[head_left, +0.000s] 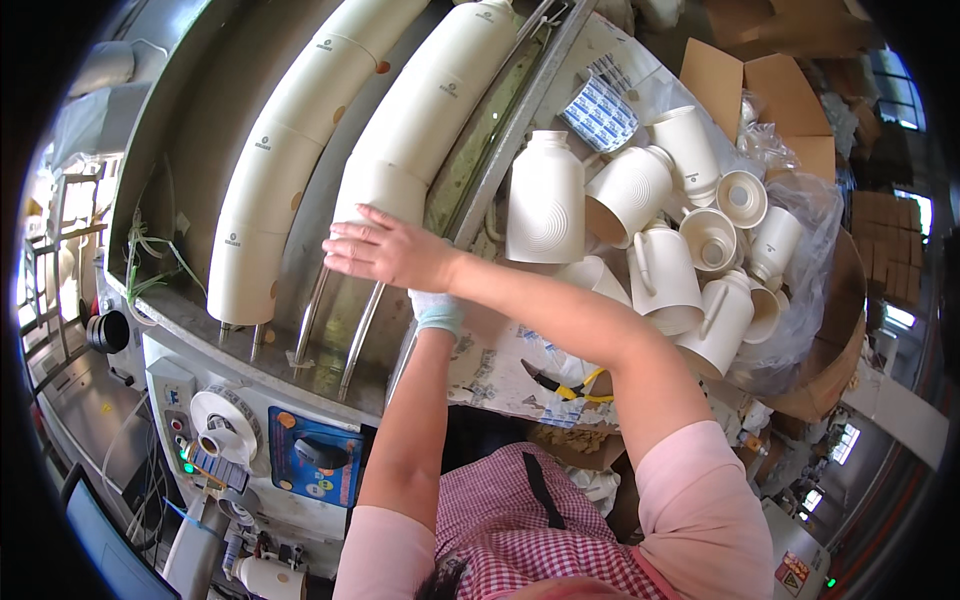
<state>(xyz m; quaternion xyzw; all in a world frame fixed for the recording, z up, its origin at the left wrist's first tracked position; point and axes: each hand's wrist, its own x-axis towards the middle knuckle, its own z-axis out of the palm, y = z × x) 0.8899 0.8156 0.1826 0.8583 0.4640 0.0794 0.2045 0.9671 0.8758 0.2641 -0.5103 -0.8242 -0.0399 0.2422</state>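
Note:
Two long curved rows of nested white containers lie in a metal trough (190, 120). My right hand (385, 250) reaches across to the left and lies flat, fingers spread, against the near end of the right row (385, 185). It grips nothing. The left row (270, 180) ends just left of it, above thin metal rails (352, 335). My left hand (438, 312) wears a pale glove and sits under my right wrist at the trough's edge. The right forearm covers most of it, so its fingers do not show.
A heap of white handled jugs (660, 270) lies on clear plastic in a cardboard box (830, 370) at the right. A blue-and-white patterned packet (600, 112) sits behind them. Yellow-handled pliers (562, 385) rest on the bench. A control panel (318, 458) and a tape roll (225, 425) are below the trough.

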